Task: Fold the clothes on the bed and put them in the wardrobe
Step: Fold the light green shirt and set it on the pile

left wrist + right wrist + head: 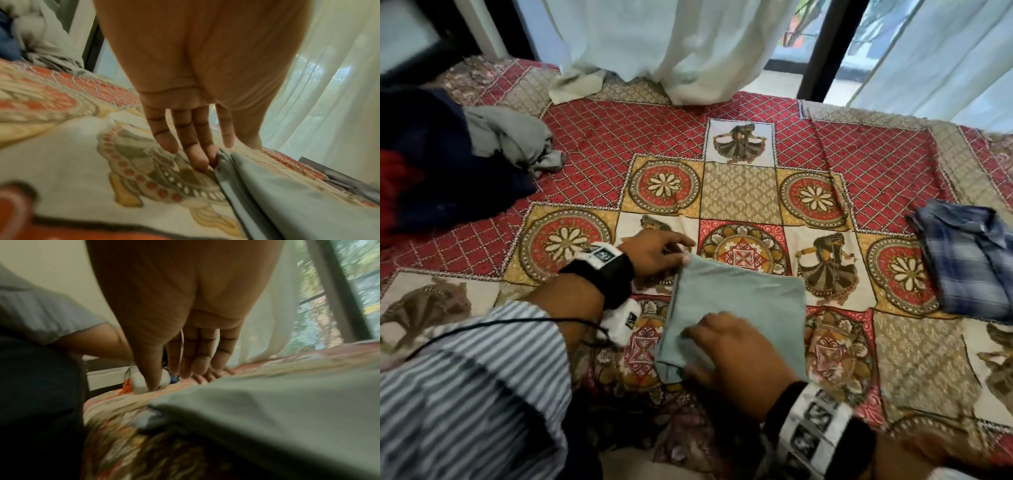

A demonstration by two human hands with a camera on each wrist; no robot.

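Head view, garment: a pale grey-green cloth folded into a flat rectangle (736,308) lies on the patterned red, yellow and cream bedspread (739,198), near the bed's front edge, between both hands.
Head view, left hand: the left hand (654,253) is at the rectangle's far left corner, fingers stretched out, fingertips touching the cloth edge.
Head view, right hand: the right hand (736,359) lies flat on the near part of the folded cloth, fingers extended, pressing it down.
Head view, other clothes: a folded blue checked shirt (969,257) lies well apart at the right; a crumpled grey garment (513,140) rests against a dark navy and red heap (424,161) at the left.
Head view, surroundings: white sheer curtains (671,44) hang over the bed's far edge; a striped blue-and-white sleeve (476,394) covers the left forearm.

Left wrist view, fingers: the left hand (197,97) has straight, slightly spread fingers (197,155) pointing down, tips meeting the stacked edge of the grey-green cloth (298,203) where it lies on the bedspread (72,154). Nothing is gripped.

Right wrist view, fingers: the right hand (185,321) reaches down with straight fingers (201,363) to the far side of the grey-green cloth (277,410); the thumb points down beside them. Blur hides whether the tips touch.
Right wrist view, cloth edge: the folded layers form a thick near corner on the bedspread (127,443).
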